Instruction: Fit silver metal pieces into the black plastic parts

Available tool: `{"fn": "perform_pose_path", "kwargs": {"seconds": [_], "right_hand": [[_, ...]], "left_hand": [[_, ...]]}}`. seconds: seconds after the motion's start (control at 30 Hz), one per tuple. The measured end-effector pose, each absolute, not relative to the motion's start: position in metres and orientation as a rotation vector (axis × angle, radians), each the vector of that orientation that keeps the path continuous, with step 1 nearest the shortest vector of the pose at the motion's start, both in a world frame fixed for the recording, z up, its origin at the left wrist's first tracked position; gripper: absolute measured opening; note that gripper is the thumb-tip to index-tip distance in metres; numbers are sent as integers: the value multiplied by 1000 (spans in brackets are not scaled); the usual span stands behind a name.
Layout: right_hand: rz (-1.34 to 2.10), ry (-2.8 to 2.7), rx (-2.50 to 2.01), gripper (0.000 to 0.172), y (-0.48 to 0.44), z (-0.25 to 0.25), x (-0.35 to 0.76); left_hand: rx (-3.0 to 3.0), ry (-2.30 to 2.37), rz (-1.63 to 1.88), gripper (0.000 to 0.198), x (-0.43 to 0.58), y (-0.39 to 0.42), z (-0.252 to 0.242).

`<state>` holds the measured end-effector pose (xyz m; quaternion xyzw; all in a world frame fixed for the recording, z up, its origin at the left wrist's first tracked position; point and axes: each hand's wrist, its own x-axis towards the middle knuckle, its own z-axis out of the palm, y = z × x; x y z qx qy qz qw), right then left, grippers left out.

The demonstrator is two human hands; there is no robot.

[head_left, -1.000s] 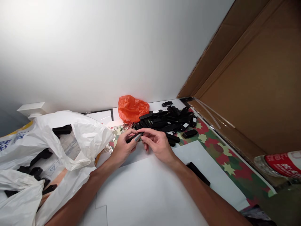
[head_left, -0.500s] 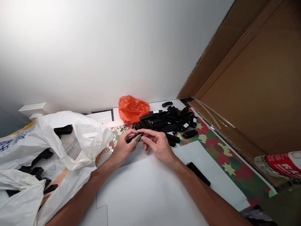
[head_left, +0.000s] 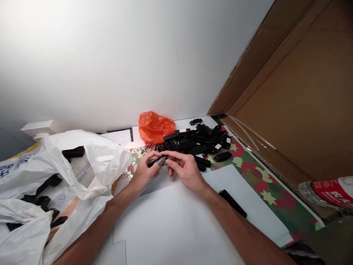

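My left hand [head_left: 145, 171] is closed around a small dark part with a grey metal end [head_left: 158, 161], held just above the white sheet [head_left: 176, 221]. My right hand [head_left: 184, 168] meets it from the right, its fingertips pinched on the same part's tip. Right behind both hands lies a pile of black plastic parts [head_left: 197, 141] on the patterned cloth [head_left: 256, 180].
An orange plastic bag [head_left: 154, 127] sits by the wall behind the pile. A white plastic bag [head_left: 55, 173] with black parts fills the left. A cardboard box [head_left: 292, 110] stands at the right, a bottle with a red label [head_left: 329, 193] before it. One black piece [head_left: 232, 203] lies beside my right forearm.
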<state>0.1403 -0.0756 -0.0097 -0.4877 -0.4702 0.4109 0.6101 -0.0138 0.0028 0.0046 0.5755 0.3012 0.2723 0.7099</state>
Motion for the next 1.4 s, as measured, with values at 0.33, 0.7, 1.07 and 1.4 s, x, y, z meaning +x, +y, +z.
{"fn": "perform_pose_path", "kwargs": {"seconds": [0.33,0.7,1.07,1.4], "right_hand": [[939,-1108,-1122,35,-76,-12,141],[941,-1118,-1113,33,-75,-11,142],[939,-1119,-1121,31,-76,-9,142],[966,-1113,-1133,32,-79,-9,143]], "left_hand": [[1266,666,598,35,-13,4,5],[1280,658,611,36,-13,4,3],[1273,679,624,37,-11,4,4],[1334,738,644,33,-11,4,9]]}}
